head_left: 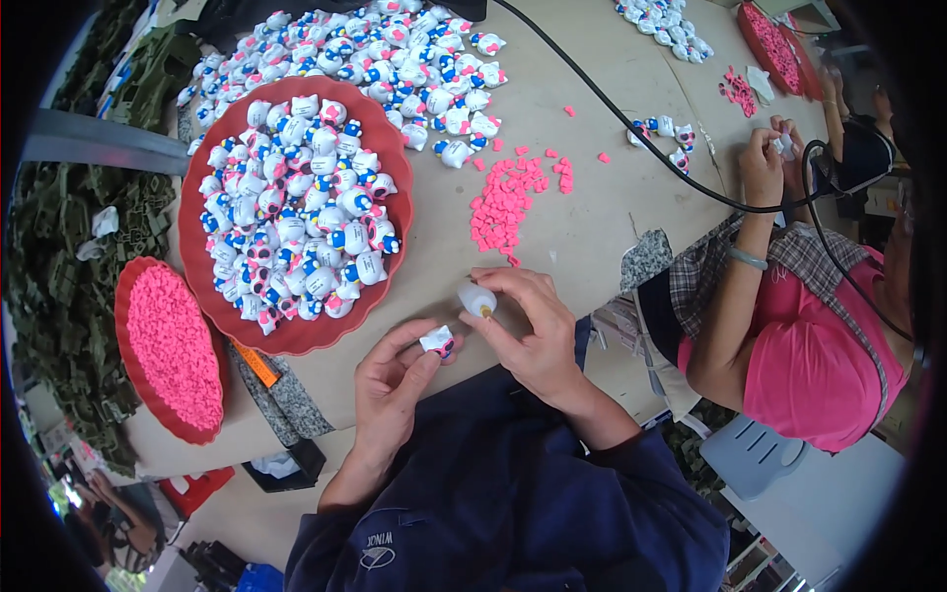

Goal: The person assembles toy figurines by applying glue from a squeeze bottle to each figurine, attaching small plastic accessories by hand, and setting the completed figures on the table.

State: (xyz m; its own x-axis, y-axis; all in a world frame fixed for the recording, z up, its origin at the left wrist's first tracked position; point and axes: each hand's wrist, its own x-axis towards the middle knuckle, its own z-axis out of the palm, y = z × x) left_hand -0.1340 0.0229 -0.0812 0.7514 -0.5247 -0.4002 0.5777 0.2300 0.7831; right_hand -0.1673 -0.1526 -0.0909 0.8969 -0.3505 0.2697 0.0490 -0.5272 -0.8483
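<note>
Tabletop in beige [424, 232] spans mid-frame; at lower centre, the right hand [541, 331] grips a translucent white plastic bottle [474, 298], long axis slanting down-right; the left hand [388, 383] pinches a smaller white cat-eared figurine [435, 340], lower left of it, apart.

- Main tray [398, 168] on tbl [592, 217], L; figs. [291, 227] in it
- Side tray [205, 435] nr its front-L, pcs. [176, 345] inside
- Fig. heap [434, 69] behind main tray
- Loose pcs. [498, 207] R of main tray, beyond R hand [538, 326]
- L hand [395, 380] front-R of main tray
- Co-worker [799, 385] far R
</note>
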